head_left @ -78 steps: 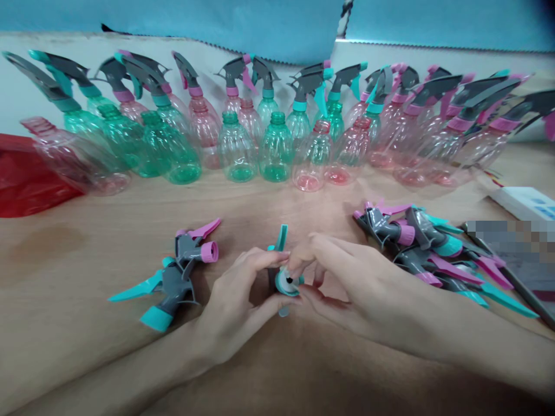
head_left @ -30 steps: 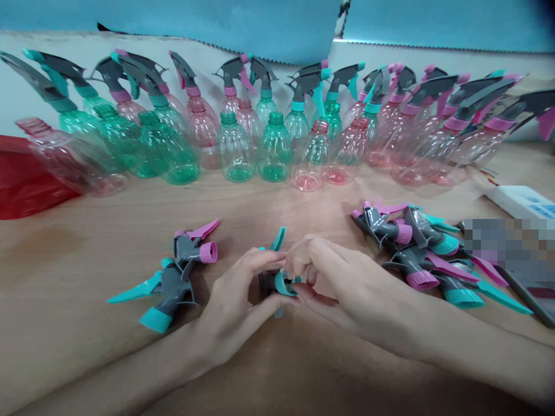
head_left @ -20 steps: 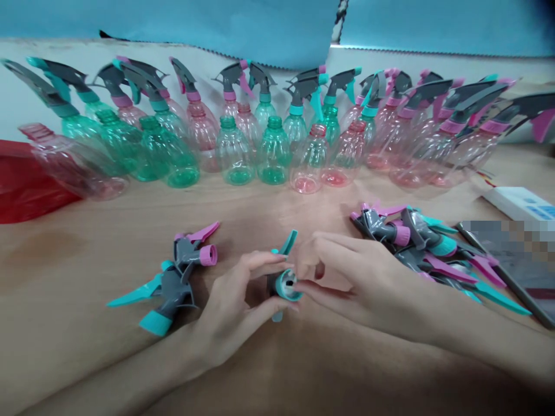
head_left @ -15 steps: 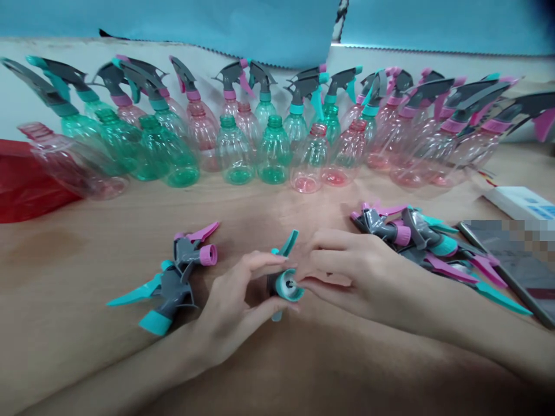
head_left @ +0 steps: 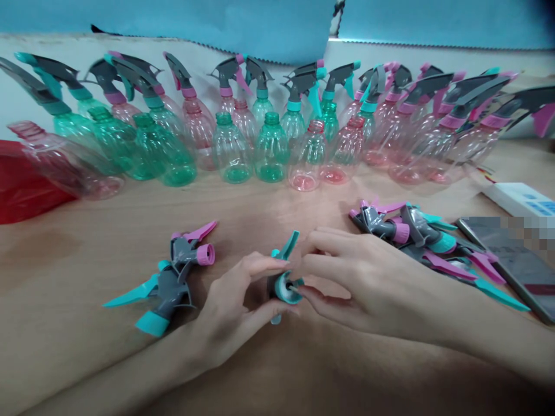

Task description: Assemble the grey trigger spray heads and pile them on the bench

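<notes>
My left hand [head_left: 236,306] grips a grey and teal trigger spray head [head_left: 284,289] between thumb and fingers, its teal collar facing me and its trigger pointing up and away. Inside the collar a white ring and dark centre show. My right hand [head_left: 342,271] is closed in a pinch right at the collar's opening. Something small and thin seems to stick out between its fingertips and the collar, too small to name. Left of my left hand lie two more spray heads, one with a pink collar [head_left: 191,251] and one with a teal collar [head_left: 167,294].
A pile of spray heads [head_left: 422,234] lies right, beside a dark phone-like device [head_left: 511,266] and a white box [head_left: 520,196]. Clear green bottles [head_left: 271,147] and pink bottles [head_left: 306,156] line the back, several topped with spray heads. A red bag [head_left: 30,185] sits far left.
My right fingertips have shifted slightly at the collar's opening, and a thin piece now shows there. The collar has tilted a little; my left hand keeps its hold.
</notes>
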`<state>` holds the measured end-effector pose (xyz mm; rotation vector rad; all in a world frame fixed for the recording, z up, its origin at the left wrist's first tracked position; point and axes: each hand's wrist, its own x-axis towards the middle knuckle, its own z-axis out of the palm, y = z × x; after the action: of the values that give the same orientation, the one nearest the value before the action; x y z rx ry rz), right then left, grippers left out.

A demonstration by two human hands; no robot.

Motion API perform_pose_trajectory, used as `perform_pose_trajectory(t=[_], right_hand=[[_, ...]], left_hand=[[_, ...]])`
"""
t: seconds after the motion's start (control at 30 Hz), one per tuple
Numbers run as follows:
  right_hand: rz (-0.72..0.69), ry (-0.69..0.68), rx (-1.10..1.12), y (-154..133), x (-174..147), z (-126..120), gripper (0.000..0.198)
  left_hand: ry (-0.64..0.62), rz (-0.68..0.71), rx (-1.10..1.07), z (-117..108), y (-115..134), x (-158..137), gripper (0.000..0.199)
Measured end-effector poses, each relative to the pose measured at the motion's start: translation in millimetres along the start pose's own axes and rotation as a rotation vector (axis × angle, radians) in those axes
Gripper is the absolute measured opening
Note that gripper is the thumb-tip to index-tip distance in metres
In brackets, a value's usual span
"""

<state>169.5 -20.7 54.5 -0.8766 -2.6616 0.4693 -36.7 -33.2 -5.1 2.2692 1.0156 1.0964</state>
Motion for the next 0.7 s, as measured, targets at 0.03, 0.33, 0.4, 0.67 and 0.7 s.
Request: perform_pose_trajectory(t=[0.03, 0.33, 0.4, 0.67, 0.7], right_hand=[[-0.004, 0.016, -0.024, -0.1, -0.1, 0.5, 0.02], [0.012, 0.06, -0.036, -8.0, -0.2, 7.6, 0.015], [0.013, 0.05, 0.006, -8.5, 0.7, 9.9, 0.013], [0.142, 0.049, 0.16, -5.4, 0.7, 11.5, 0.008], [0.146, 0.046, 0.16, -5.3, -0.1, 9.8, 0.008]], left_hand=[[0.01, -0.005, 0.01, 0.0, 0.2, 0.2, 0.036], [-0.031, 0.053, -0.018, -0.8, -2.1, -2.8, 0.038], [-0.051, 0.049, -0.031, -1.4, -2.6, -3.4, 0.036], [0.003, 0.022, 0.009, 0.0, 0.4, -1.7, 0.037], [0.021, 0.012, 0.026, 0.3, 0.9, -1.3, 0.036]])
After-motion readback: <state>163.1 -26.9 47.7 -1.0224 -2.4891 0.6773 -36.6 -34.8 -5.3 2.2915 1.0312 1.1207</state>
